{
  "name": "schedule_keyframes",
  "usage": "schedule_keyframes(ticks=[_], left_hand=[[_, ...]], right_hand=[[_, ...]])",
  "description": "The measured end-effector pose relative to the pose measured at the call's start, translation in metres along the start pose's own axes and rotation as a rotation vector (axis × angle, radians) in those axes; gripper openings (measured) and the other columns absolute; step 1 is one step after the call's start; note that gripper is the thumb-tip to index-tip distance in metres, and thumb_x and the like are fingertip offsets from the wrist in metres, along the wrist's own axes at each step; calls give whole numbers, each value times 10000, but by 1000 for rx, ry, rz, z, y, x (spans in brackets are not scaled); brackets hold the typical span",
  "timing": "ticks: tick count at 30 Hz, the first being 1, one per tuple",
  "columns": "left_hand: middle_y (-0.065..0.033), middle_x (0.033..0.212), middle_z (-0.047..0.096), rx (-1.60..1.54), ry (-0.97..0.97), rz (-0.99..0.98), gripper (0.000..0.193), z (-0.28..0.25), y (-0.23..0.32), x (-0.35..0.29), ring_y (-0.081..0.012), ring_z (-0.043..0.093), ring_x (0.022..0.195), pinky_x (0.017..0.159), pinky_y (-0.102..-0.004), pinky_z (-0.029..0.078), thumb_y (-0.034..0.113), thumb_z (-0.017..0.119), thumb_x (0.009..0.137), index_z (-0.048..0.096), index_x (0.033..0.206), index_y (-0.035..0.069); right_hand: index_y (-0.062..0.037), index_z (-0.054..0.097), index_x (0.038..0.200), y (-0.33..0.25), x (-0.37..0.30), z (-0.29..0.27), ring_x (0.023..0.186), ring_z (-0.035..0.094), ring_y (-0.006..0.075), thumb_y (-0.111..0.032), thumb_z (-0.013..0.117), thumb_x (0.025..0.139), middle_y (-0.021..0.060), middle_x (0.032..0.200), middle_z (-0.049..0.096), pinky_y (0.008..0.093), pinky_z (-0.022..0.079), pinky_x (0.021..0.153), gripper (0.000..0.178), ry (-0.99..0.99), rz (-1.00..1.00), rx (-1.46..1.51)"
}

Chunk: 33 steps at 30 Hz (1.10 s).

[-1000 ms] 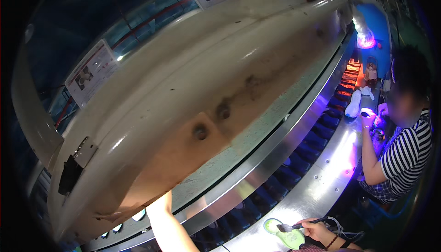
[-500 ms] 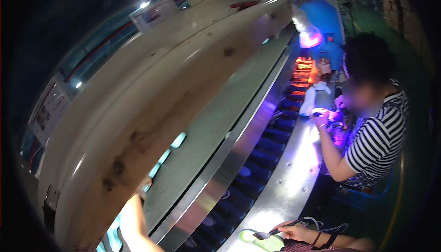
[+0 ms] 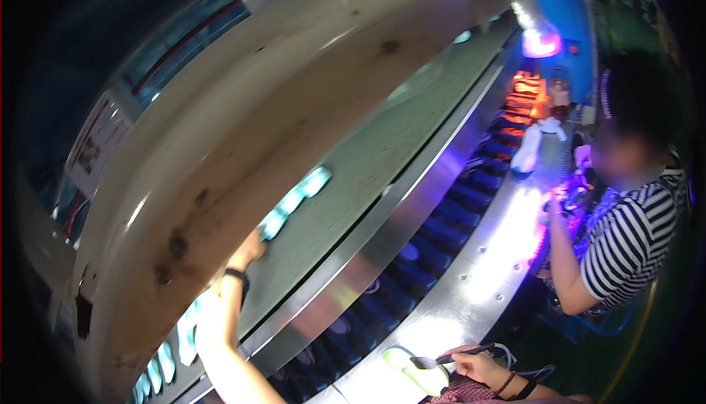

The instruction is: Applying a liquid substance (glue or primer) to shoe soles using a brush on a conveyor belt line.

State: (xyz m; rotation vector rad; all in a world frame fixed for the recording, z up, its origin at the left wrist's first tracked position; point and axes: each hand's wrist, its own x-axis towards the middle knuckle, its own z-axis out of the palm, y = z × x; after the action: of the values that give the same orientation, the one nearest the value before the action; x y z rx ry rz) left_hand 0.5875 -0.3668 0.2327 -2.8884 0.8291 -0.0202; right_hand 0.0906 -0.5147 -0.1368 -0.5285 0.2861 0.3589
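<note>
So the right hand (image 3: 478, 366) is closing its fingers round a dark-handled brush (image 3: 425, 363), and the brush head is sitting right over a green shoe sole (image 3: 419, 377); can't tell if it's actually touching. The sole is lying just left of that hand, long axis running from far left to near right, so the right hand is way nearer to it than the left.

The left hand (image 3: 254, 248) is sitting well off to the left, partly under the cream hood (image 3: 243, 102). Its fingers are blurring and partly hiding, so no idea how open they are or if they're gripping anything. A row of pale teal soles (image 3: 292, 202) is lying just past those fingertips, stretching off toward far right along the grey-green belt (image 3: 353, 190). More teal soles are lying near left, by the left forearm.

Further out, a shiny metal ledge (image 3: 471, 264) is holding the green sole, and a co-worker in a striped shirt (image 3: 632, 264) is sitting at the right, near a glowing pinkish lamp (image 3: 542, 42).
</note>
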Motion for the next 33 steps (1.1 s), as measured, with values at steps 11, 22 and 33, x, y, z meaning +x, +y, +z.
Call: schedule_keyframes(ticks=[11,22,33], left_hand=[[-231,1138,514,-436,227,-54,677,87,10,-157,-347,484,1077,920,-383,367,120,606,718,309,1325,109],[-239,1130,514,-62,-44,-592,702,78,-119,-323,-365,487,1063,914,-393,374,100,596,717,268,1337,119],[-229,1141,501,-46,31,-352,556,87,-86,-313,-369,475,1066,882,-411,397,120,605,728,381,1235,75]], right_hand=[[52,593,928,21,9,-13,430,473,141,-23,517,802,158,814,631,241,385,416,165,59,-12,-5],[61,587,944,24,14,-7,450,498,126,-42,523,813,153,856,635,224,409,437,178,20,31,-48],[61,590,928,34,7,13,449,480,121,-33,532,798,162,857,632,214,403,441,171,51,-18,-54]])
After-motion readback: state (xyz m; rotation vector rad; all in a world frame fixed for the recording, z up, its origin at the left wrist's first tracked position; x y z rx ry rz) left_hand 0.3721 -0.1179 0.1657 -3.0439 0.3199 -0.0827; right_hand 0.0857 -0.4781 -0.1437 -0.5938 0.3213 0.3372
